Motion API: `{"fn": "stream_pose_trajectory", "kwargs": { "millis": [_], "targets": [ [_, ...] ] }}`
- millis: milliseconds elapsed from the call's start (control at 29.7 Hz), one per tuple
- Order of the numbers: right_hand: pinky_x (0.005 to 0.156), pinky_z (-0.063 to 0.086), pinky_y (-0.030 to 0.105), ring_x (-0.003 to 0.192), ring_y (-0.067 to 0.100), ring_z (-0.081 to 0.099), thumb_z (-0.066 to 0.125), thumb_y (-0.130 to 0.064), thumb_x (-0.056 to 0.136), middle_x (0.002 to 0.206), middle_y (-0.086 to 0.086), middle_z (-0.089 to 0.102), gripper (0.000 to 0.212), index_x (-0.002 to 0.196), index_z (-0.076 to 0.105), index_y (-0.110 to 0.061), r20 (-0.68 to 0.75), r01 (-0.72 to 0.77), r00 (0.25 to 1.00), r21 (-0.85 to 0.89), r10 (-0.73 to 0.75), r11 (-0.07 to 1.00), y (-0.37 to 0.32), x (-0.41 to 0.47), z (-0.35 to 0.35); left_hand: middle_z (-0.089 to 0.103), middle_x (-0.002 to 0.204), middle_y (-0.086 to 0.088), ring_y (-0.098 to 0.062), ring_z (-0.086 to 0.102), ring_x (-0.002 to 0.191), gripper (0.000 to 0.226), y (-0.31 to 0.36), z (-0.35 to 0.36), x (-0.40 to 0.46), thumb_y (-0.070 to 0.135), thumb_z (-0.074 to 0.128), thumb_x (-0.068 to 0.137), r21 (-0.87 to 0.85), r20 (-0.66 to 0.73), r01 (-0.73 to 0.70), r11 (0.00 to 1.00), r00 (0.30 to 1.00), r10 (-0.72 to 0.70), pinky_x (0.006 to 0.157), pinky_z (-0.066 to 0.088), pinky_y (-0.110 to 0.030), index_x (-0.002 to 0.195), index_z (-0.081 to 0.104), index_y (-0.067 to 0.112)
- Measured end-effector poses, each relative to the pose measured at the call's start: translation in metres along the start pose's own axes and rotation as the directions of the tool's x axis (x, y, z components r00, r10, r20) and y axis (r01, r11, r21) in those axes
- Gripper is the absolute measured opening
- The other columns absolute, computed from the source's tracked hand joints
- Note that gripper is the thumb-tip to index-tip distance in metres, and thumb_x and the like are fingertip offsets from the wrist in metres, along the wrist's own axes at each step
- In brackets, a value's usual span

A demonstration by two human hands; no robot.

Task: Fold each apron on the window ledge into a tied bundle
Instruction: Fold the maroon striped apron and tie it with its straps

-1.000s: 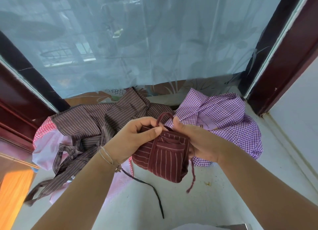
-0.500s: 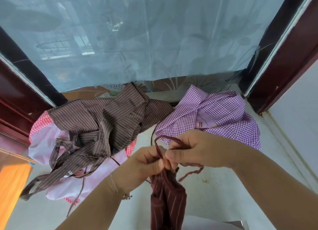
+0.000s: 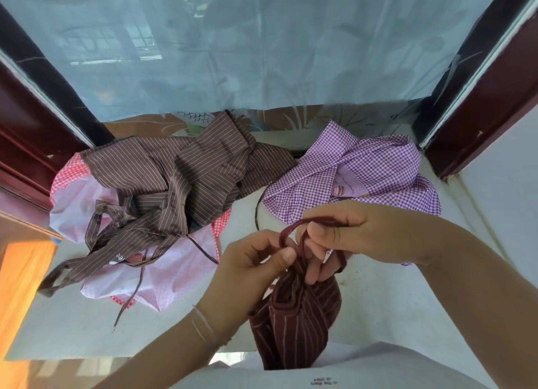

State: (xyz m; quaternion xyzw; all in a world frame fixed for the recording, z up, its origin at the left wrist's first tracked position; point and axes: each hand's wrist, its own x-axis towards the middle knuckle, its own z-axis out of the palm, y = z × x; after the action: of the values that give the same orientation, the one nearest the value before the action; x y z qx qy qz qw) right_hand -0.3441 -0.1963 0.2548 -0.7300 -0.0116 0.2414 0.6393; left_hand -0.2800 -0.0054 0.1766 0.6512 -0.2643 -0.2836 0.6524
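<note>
Both hands work above the near edge of the ledge (image 3: 378,307), holding a folded maroon apron (image 3: 294,324) that hangs below them, close to the person's body. The left hand (image 3: 250,269) pinches the apron's strap (image 3: 291,231) between thumb and curled fingers at the top of the bundle. The right hand (image 3: 349,237) grips the strap's loop, fingers curled round it. Farther back on the ledge lie a brown striped apron (image 3: 174,182) over a pink one (image 3: 174,272) to the left, and a purple checked apron (image 3: 372,170) to the right.
</note>
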Motion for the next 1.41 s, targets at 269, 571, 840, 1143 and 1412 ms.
{"fn": "stream_pose_trajectory", "kwargs": {
  "millis": [269,571,840,1143,1412],
  "targets": [
    [0.075,0.060,0.040,0.083,0.023,0.069,0.047,-0.025,0.090,0.083,-0.003,0.063,0.022,0.097,0.059,-0.008,0.006,0.059,0.998,0.141,-0.061,0.988,0.006,0.001,0.000,0.067,0.084,-0.015,-0.026,0.064,0.081,0.022,0.014,0.008,-0.002,0.029,0.063,0.088,-0.315,0.037,0.206,0.927,0.978,-0.205,0.075,0.054,-0.033,0.089,0.069,0.008],
    [0.075,0.059,0.043,0.087,0.024,0.064,0.048,-0.026,0.094,0.098,0.006,0.063,0.023,0.098,0.066,-0.012,0.070,0.070,0.993,0.325,-0.098,0.943,0.026,0.009,-0.003,0.061,0.078,-0.018,-0.027,0.060,0.074,0.024,0.017,0.011,0.002,0.028,0.060,0.086,-0.458,0.176,0.340,0.822,0.940,-0.291,0.077,0.050,-0.039,0.080,0.066,0.006],
    [0.054,0.059,0.033,0.059,0.014,0.055,0.049,-0.027,0.089,0.072,0.004,0.059,0.026,0.093,0.074,-0.022,-0.021,0.028,1.000,0.453,-0.020,0.891,0.039,0.023,0.004,0.067,0.093,-0.028,-0.033,0.067,0.088,0.026,0.008,0.008,0.003,0.024,0.051,0.090,-0.371,0.138,0.257,0.892,0.966,-0.221,0.078,0.055,-0.035,0.088,0.069,0.005],
    [0.051,0.055,0.026,0.055,0.017,0.060,0.045,-0.033,0.091,0.079,-0.022,0.067,0.036,0.115,0.061,-0.013,-0.278,0.113,0.958,0.160,-0.065,0.981,0.038,0.028,0.004,0.068,0.090,-0.016,-0.026,0.065,0.086,0.026,0.008,0.014,0.005,0.027,0.054,0.093,-0.349,0.137,0.332,0.876,0.943,-0.303,0.081,0.054,-0.033,0.089,0.072,0.009],
    [0.058,0.051,0.022,0.069,0.012,0.063,0.049,-0.018,0.098,0.101,-0.004,0.064,0.019,0.087,0.064,-0.012,-0.481,0.193,0.782,-0.419,-0.397,0.887,0.048,0.036,0.014,0.070,0.096,-0.017,-0.028,0.066,0.090,0.023,0.012,0.017,0.012,0.020,0.058,0.083,-0.357,0.210,0.511,0.782,0.860,-0.466,0.092,0.051,-0.041,0.092,0.075,0.007]
  ]
}}
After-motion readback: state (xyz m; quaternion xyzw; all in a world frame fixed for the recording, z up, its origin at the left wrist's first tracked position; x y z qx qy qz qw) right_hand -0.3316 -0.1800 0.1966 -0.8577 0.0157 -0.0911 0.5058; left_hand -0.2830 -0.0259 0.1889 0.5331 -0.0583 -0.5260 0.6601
